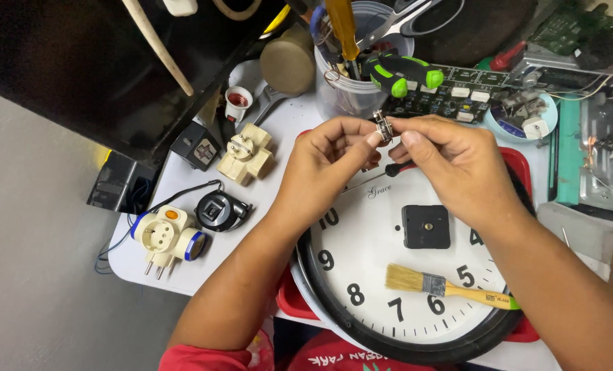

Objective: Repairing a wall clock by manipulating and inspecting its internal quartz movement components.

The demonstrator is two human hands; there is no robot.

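Shiny metal shows between our fingers: a small metal part (pixel 383 128) pinched by both our left hand (pixel 327 161) and right hand (pixel 451 165), fingertips closed on it. We seem to be checking or fitting it. The big white clock (pixel 389 275) lies just under our hands, arms bent above it; careful small turns look needed next.
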